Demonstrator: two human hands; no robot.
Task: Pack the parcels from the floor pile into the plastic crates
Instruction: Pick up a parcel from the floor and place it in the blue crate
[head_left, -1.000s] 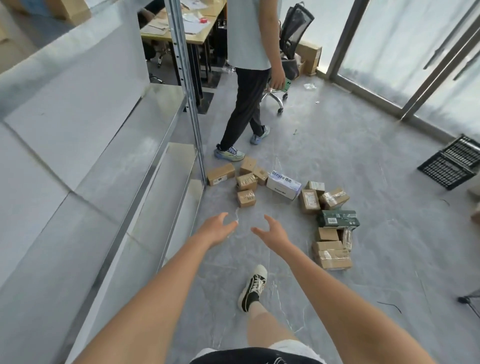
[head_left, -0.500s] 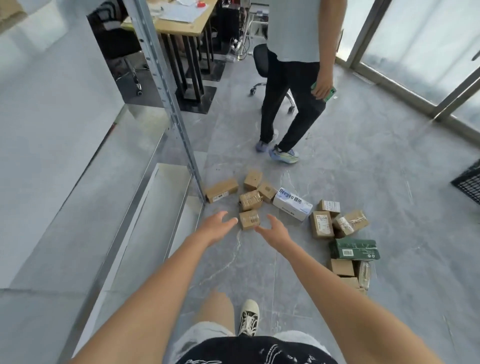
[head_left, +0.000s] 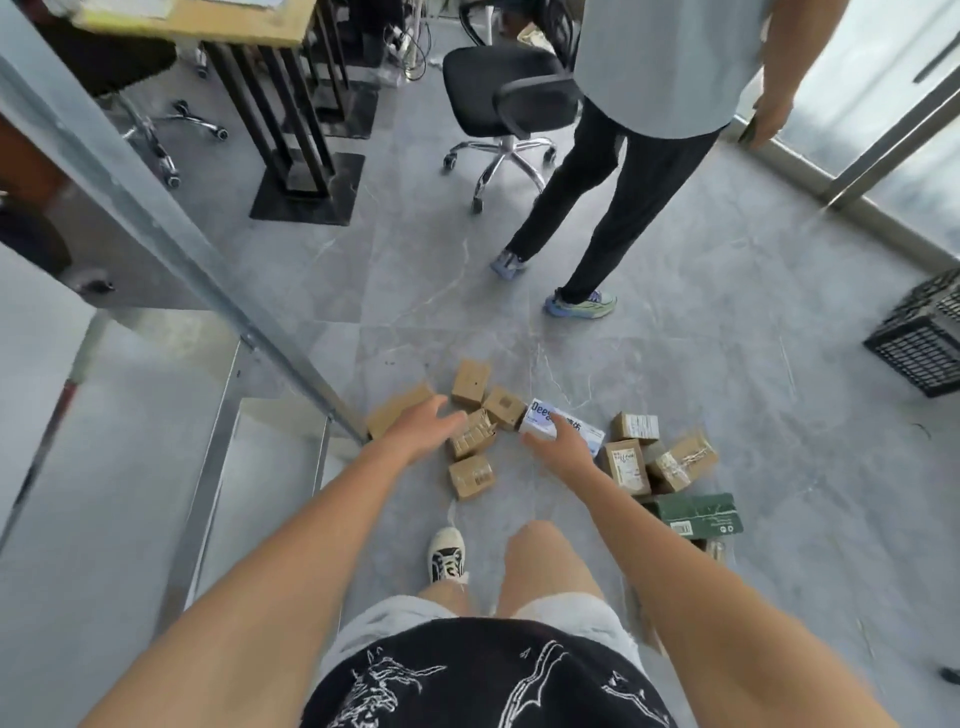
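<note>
Over the floor pile by the steel rack post (head_left: 218, 291): left hand (head_left: 415, 423) spread, empty above taped brown cartons (head_left: 470, 434), right hand (head_left: 561, 441) cupping white Deeyeo box (head_left: 540, 418), grip unclear; risks double-grab dropping one, black crate (head_left: 919, 343) well apart.

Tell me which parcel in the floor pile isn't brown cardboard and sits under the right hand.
The white box with blue lettering; the right hand covers its middle. The dark green box lies apart, nearer the person.
</note>
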